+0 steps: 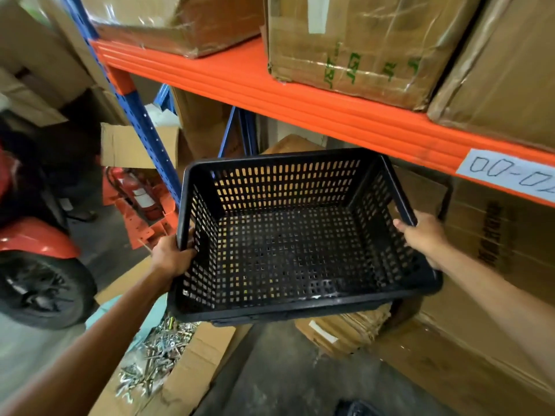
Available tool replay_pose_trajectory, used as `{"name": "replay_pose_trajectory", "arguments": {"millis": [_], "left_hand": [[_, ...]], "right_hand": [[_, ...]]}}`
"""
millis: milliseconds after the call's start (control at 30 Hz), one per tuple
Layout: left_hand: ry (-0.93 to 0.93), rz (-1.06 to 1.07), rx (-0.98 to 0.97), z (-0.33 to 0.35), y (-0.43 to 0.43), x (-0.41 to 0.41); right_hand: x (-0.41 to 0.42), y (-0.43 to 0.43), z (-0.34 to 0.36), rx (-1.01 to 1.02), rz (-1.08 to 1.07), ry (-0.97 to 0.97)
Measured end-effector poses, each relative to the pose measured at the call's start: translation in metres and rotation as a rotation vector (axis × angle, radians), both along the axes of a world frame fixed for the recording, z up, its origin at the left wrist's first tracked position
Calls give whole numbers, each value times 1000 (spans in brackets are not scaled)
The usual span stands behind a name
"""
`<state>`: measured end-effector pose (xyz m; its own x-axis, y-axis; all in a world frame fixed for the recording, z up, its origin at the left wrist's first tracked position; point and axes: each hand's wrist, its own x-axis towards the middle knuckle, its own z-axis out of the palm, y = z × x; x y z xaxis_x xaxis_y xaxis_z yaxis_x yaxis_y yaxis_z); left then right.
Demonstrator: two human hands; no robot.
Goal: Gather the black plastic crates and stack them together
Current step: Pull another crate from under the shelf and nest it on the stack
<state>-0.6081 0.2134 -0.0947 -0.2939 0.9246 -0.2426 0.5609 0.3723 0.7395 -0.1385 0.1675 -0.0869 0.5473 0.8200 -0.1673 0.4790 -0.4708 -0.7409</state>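
Both grips, the left hand and the right hand, clamp opposite rims of an empty black crate. It hangs in mid-air below an orange shelf beam, above cardboard on the floor.

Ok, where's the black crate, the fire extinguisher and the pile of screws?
black crate [288, 259], head view, on its perforated floor.
fire extinguisher [135, 190], head view, on its red body.
pile of screws [153, 355], head view, middle of the heap.

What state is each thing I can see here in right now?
black crate: empty, held in the air, tilted
left hand: gripping the crate's left rim
right hand: gripping the crate's right rim
box of screws: open, on the floor
fire extinguisher: lying on the floor
shelf boxes: closed, taped
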Motion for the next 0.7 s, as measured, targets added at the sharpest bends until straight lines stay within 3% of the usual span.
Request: {"name": "replay_pose_trajectory", "arguments": {"millis": [333,700], "left_hand": [[146,-142,-33,105,-183,9],[12,-520,-296,64,-328,116]], "right_hand": [[-1,-249,55,-26,-137,241],[70,-510,38,-218,-380,338]]}}
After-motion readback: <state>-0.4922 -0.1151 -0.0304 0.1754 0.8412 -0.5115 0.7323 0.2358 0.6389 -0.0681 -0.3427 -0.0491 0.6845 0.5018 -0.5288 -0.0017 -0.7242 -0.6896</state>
